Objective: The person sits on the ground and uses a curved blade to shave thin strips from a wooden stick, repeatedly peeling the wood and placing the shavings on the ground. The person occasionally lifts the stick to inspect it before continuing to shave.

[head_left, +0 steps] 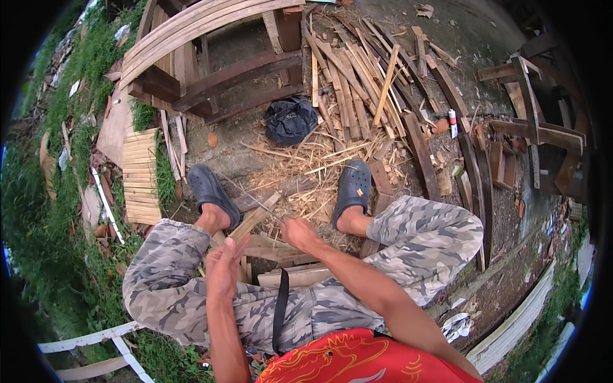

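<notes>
My left hand (223, 265) is closed around the near end of a flat bamboo slat (251, 221), which slants away to the upper right between my legs. In my closed right hand (299, 234) is a long, thin-bladed knife (272, 214). Its blade points to the upper left and crosses the slat; whether it cuts into the wood cannot be made out. The knife's handle is mostly hidden by my fingers. Pale shavings (306, 185) lie scattered between my feet, just beyond both hands.
A wooden frame with slats (211, 24) stands at the far left, beside a black plastic bag (290, 120). Split bamboo strips (351, 96) are heaped beyond my right foot. Bundled slats (142, 175) lie at left. Dark timbers (421, 153) and a white-and-red tube (453, 123) are at right.
</notes>
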`<state>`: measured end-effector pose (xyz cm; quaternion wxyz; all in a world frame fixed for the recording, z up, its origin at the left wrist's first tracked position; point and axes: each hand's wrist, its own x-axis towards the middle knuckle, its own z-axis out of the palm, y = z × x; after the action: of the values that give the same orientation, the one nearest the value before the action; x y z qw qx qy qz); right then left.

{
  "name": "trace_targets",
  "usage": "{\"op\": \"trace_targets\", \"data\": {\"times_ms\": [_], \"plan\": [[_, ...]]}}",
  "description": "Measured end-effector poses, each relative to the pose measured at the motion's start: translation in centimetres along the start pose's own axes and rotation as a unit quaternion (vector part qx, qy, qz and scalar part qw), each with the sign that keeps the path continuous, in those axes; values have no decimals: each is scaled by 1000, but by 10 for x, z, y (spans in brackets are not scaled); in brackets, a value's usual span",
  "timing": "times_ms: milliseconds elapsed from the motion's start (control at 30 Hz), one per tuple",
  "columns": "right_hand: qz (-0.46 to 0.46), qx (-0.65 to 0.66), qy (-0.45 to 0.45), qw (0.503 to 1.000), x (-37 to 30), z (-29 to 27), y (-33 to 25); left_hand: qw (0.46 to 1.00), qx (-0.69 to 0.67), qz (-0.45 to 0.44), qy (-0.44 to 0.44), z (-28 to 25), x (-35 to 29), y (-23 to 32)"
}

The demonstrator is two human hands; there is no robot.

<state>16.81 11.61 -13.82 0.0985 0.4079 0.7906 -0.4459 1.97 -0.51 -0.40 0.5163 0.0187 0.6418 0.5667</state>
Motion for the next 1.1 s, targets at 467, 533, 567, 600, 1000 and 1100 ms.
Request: {"op": "trace_targets", "data": {"times_ms": [467,533,567,600,1000,1100], "plan": [[-40,13,-37,998,20,30,44,998,-42,-4,40,6,2,8],[-135,37,23,990,25,35,48,999,-40,2,21,6,3,8],[-221,65,40,972,26,38,50,999,-36,-7,38,6,3,7],[-119,25,12,993,30,39,55,999,-39,-4,36,6,3,8],[21,-42,27,999,39,55,93,997,-55,3,51,5,4,10],[-9,-29,-14,999,41,55,101,996,-65,6,59,4,5,11]]}}
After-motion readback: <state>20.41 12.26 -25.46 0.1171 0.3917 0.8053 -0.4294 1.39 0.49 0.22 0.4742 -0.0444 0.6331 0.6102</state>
